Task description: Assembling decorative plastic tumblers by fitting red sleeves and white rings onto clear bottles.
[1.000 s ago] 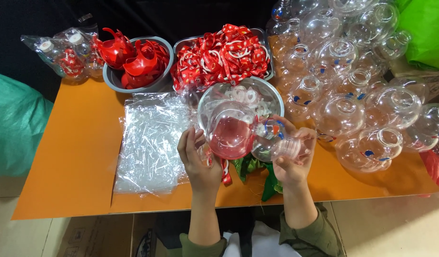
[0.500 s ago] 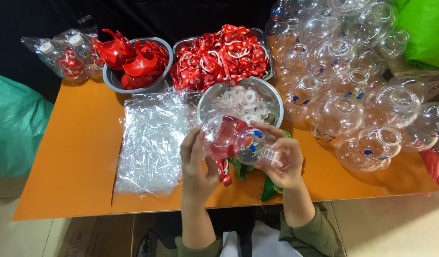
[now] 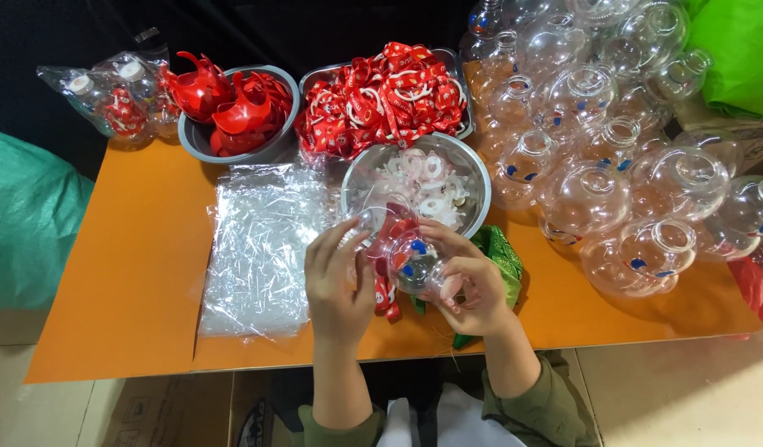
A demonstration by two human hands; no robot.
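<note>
Both my hands hold one clear round plastic bottle [image 3: 402,248] with a red part inside, just above the front middle of the orange table [image 3: 117,273]. My left hand [image 3: 338,277] grips its left side. My right hand [image 3: 472,281] wraps its right and lower side. A red printed ribbon [image 3: 387,296] hangs down below the bottle between my hands. Right behind the bottle stands a metal bowl of white plastic rings [image 3: 427,178]. A green piece [image 3: 499,252] lies under my right hand.
A pile of clear plastic bags [image 3: 261,248] lies left of my hands. At the back stand a bowl of red plastic parts [image 3: 232,108] and a tray of red ribbons [image 3: 381,95]. Several clear round bottles [image 3: 613,165] crowd the right side. Bagged bottles [image 3: 117,95] sit far left.
The bottle has come down and toward me, turned from mouth-up to lying sideways between my hands. Both hands have closed in around it.
</note>
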